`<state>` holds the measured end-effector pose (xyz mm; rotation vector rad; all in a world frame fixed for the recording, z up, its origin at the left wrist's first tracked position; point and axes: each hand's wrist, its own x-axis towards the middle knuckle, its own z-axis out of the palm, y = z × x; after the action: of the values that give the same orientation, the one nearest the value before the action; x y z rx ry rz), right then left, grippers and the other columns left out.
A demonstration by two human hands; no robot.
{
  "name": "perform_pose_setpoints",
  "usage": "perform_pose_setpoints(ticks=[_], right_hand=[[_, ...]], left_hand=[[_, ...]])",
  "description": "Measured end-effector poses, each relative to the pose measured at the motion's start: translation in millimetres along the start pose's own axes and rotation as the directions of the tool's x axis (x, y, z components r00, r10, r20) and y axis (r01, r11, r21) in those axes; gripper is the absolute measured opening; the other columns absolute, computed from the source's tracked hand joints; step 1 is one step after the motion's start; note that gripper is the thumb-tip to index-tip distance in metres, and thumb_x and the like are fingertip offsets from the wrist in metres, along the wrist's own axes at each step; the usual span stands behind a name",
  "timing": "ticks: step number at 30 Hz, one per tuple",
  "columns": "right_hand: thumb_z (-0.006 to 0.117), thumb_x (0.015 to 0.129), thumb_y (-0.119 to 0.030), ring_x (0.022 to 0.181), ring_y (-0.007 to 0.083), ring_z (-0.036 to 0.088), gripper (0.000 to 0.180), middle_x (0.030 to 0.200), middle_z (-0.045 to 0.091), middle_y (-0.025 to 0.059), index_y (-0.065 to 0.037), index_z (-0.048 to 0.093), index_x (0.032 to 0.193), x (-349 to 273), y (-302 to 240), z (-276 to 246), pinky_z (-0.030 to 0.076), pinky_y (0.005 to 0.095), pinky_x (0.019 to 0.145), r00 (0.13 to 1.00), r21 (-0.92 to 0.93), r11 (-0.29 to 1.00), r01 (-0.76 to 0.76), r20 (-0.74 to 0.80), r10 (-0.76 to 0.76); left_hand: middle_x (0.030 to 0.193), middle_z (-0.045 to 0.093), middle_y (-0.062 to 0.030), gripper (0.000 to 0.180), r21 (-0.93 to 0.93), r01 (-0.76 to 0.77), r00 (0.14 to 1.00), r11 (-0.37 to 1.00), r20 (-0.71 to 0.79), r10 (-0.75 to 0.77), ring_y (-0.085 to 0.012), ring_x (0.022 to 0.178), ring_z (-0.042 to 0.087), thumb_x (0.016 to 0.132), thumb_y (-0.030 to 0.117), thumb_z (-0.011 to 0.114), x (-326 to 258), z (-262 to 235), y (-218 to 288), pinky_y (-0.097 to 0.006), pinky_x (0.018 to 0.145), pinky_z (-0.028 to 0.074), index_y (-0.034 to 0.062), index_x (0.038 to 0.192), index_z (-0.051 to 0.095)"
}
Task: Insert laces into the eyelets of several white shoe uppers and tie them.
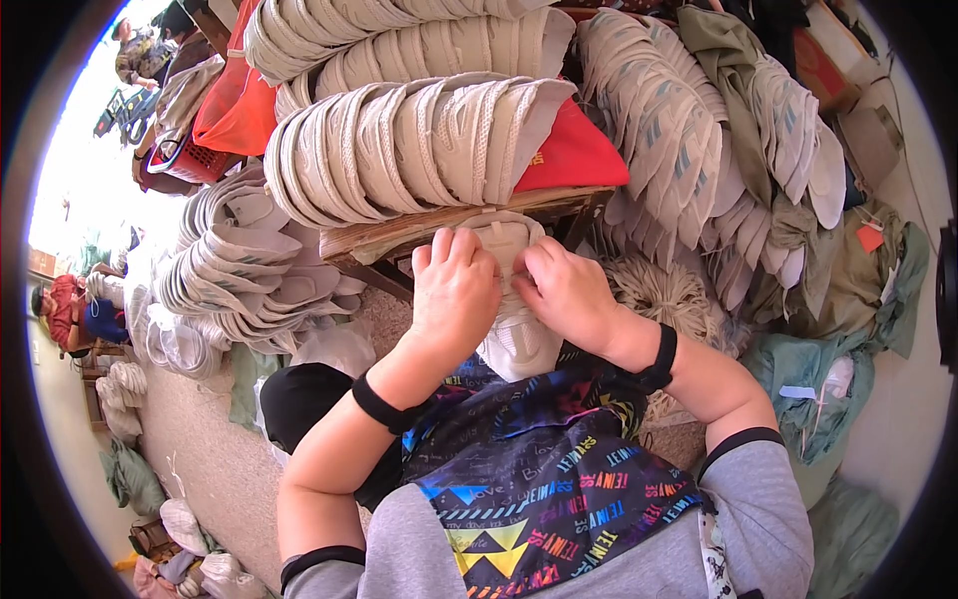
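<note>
A pale beige shoe upper (522, 344) lies lengthwise in front of me, between my body and the edge of a wooden bench (349, 240). My left hand (454, 295) grips its left side with bent fingers. On the opposite side my right hand (569, 295) pinches the upper near its opening, thumb and fingers together. Whether a lace or other small piece is between the fingertips cannot be made out. Just beyond my hands, a long row of nested beige uppers (399, 150) rests on the bench, beside a red cloth or bag (574, 160).
More stacked uppers (225, 260) stand at left, and others with grey-blue stripes (664, 130) at right. A fanned bundle of pale pieces (659, 290) sits beside my right forearm. Teal bags (813, 384) lie at far right. A red basket (190, 160) and a seated person (75, 314) are at far left.
</note>
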<state>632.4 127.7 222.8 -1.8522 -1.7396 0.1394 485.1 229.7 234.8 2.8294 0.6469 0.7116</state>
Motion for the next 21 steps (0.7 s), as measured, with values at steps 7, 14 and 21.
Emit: perform_pose_setpoints(ticks=[7,14,21], right_hand=[[0.068,0.077,-0.015,0.077,0.0318,0.063,0.013,0.085,0.060,0.0116,-0.007,0.061,0.085,9.3,4.3,-6.1,0.052,0.0403,0.066,0.997,0.044,0.998,-0.053,0.066,0.050],[0.065,0.073,-0.013,0.072,0.0353,0.064,0.014,0.084,0.060,0.0137,-0.003,0.059,0.081,21.3,6.8,-15.5,0.053,0.0433,0.064,0.967,-0.052,0.989,0.139,0.221,-0.125],[0.069,0.077,-0.013,0.082,0.0330,0.063,0.026,0.093,0.057,0.0132,-0.006,0.054,0.097,11.0,3.5,-49.6,0.053,0.0402,0.067,0.994,-0.110,0.988,0.105,0.027,-0.103]], left_hand=[[0.091,0.050,-0.0039,0.013,0.037,0.013,0.996,0.999,-0.084,-0.010,-0.0259,0.093,0.050,0.068,0.012,0.070,-5.2,13.7,1.1,-0.040,0.077,0.038,0.0122,0.077,0.061],[0.094,0.056,-0.0071,0.012,-0.212,0.123,0.992,0.970,-0.005,-0.127,-0.0289,0.099,0.054,0.075,0.010,0.069,1.6,-11.1,-11.9,-0.042,0.085,0.042,0.0098,0.085,0.061],[0.090,0.059,-0.0068,0.017,-0.126,0.054,0.997,0.991,0.062,-0.046,-0.0289,0.095,0.054,0.074,0.011,0.070,0.8,-13.7,-11.9,-0.042,0.081,0.041,0.0104,0.087,0.060]])
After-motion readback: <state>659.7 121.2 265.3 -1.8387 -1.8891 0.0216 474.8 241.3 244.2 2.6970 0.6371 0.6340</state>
